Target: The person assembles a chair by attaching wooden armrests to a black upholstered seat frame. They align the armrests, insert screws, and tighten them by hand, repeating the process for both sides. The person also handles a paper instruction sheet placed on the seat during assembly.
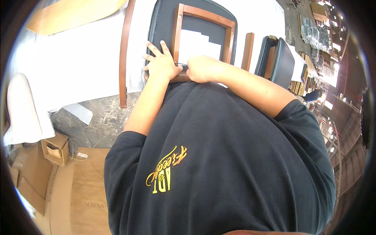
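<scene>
A black padded chair seat (162,23) lies on the white-covered table, with a brown wooden frame (177,33) on top of it. My left hand (161,64) is spread out at the frame's near left corner, its thumb pointing toward my right hand. My right hand (203,69) is closed beside that corner, just above the near rail. Between the two hands shows a thin dark metal rod (181,64), which runs into my right fist. The fist hides the rest of the rod.
A long brown wooden bar (124,58) lies to the left, and a shorter one (248,51) to the right. Another dark padded piece (282,62) stands farther right. At the upper left is a curved light-wood panel (74,15). Cardboard boxes (55,149) sit on the floor.
</scene>
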Tool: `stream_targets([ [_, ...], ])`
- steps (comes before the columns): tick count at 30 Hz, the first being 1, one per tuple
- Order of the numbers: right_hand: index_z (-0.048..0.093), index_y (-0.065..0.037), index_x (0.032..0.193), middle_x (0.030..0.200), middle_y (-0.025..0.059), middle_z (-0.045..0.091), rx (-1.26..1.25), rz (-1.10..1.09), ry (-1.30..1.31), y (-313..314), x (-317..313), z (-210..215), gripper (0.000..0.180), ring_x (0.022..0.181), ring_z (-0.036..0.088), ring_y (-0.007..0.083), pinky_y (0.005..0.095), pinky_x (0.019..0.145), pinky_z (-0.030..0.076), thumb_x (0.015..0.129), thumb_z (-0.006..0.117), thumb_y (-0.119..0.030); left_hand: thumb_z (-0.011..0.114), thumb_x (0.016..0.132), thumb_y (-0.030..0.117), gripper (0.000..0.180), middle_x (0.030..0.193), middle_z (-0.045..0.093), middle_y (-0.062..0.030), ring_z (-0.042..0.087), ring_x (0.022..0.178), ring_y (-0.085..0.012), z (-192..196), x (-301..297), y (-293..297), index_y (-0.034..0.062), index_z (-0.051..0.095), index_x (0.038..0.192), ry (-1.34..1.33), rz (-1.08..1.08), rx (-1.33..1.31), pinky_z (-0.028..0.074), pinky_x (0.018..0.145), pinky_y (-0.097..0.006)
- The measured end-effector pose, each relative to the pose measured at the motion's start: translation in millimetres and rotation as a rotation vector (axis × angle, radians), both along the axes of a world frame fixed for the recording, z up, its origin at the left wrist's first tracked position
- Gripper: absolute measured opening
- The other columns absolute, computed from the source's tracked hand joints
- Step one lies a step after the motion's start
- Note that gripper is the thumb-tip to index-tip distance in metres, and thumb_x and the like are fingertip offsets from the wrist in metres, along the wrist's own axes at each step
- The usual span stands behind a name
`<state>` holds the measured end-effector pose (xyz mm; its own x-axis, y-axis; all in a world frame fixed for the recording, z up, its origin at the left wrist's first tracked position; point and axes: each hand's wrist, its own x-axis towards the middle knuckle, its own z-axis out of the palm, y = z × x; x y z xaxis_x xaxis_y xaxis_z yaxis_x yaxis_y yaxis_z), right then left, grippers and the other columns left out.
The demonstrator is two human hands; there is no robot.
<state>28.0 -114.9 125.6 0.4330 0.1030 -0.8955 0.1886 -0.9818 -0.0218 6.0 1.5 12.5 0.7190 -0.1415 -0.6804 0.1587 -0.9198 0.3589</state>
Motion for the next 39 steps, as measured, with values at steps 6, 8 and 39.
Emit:
stream_targets([
  [6,0.076,0.003,0.102,0.096,0.0230,0.075,0.178,0.405,-0.239,-11,-3,-5,0.021,0.097,0.074,0.0348,0.0447,0.089,0.058,0.090,0.067,-0.010,0.082,0.079,0.059,0.124,0.167,0.000,-0.0382,0.027,0.147,-0.0628,-9,6,-3,0.0101,0.011,0.168,-0.019,-0.018,0.039,0.047,0.103,-0.071],
  [8,0.077,0.002,0.098,0.094,0.0215,0.075,0.176,0.433,-0.245,-14,-8,-8,0.018,0.094,0.075,0.0330,0.0430,0.087,0.058,0.090,0.066,-0.010,0.081,0.079,0.062,0.124,0.167,-0.001,-0.0381,0.027,0.147,-0.0625,-14,6,-5,0.0108,0.010,0.168,-0.020,-0.009,0.043,0.047,0.104,-0.071],
  [39,0.075,-0.004,0.097,0.080,0.0144,0.069,0.403,-0.435,-0.768,-114,30,11,0.047,0.078,0.068,0.0255,0.0415,0.079,0.053,0.107,0.055,-0.046,0.080,0.078,0.053,0.121,0.170,-0.001,-0.0331,0.027,0.150,-0.0580,-41,-9,-11,0.0179,0.008,0.169,-0.159,0.057,0.032,0.046,0.108,-0.066],
])
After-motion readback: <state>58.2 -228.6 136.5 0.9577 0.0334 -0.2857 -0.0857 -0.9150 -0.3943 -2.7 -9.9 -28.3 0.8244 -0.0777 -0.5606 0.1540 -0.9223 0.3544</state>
